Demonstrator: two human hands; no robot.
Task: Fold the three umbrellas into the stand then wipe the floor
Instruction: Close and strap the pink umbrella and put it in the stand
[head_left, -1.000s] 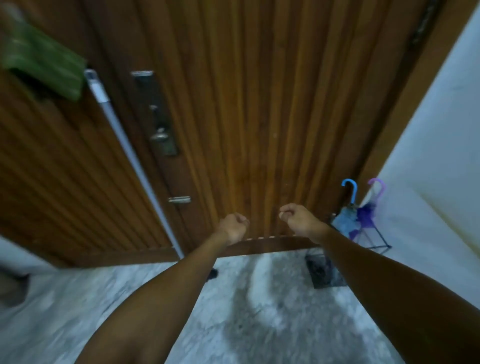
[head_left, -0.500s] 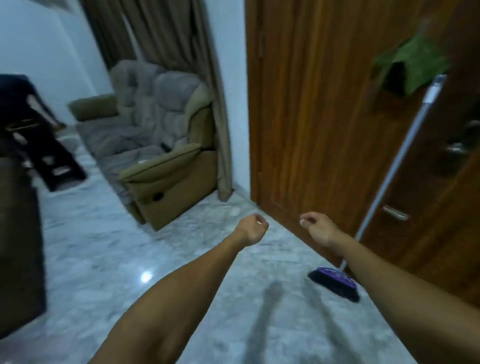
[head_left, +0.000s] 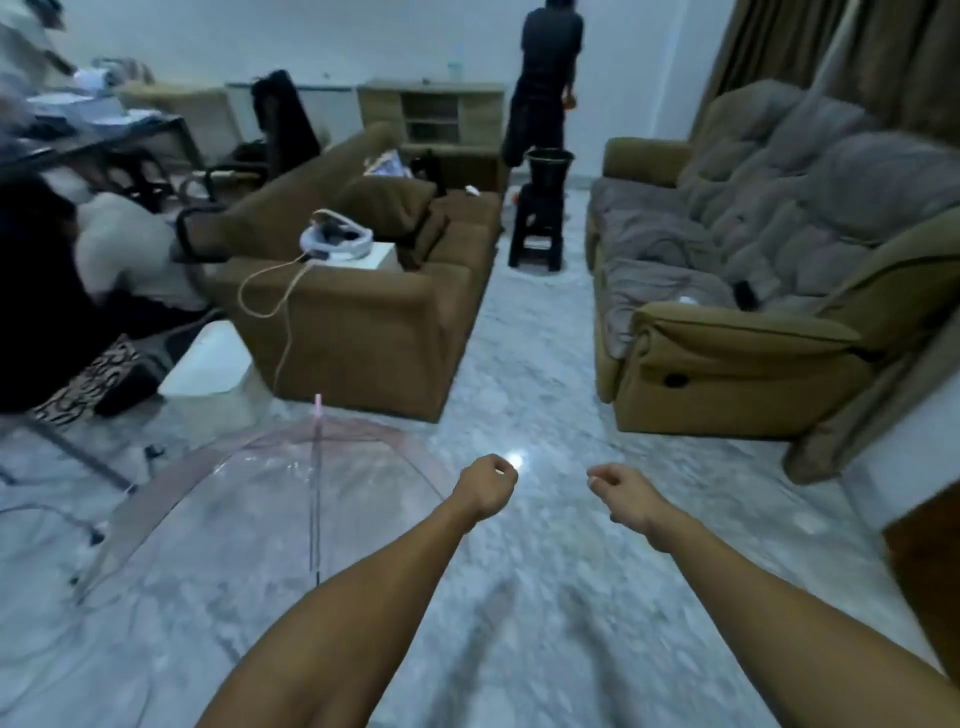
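Note:
A clear umbrella with pink trim (head_left: 249, 499) lies open on the marble floor (head_left: 545, 597) at the lower left, its pink tip pointing away from me. My left hand (head_left: 485, 491) is held out just right of the canopy, fingers curled into a fist, holding nothing. My right hand (head_left: 621, 493) is held out beside it, fingers curled, also holding nothing. Neither hand touches the umbrella. The umbrella stand is out of view.
A brown sofa (head_left: 363, 312) stands ahead on the left and a recliner sofa (head_left: 753, 291) on the right, with a floor aisle between them. A person (head_left: 545, 78) stands at the far end by a black stool (head_left: 537, 228). A wooden door edge (head_left: 930, 561) is at right.
My view has swung left, from the wooden door, mop and umbrella stand into the living room. The clear umbrella has come into sight. Both hands stay curled and hold nothing.

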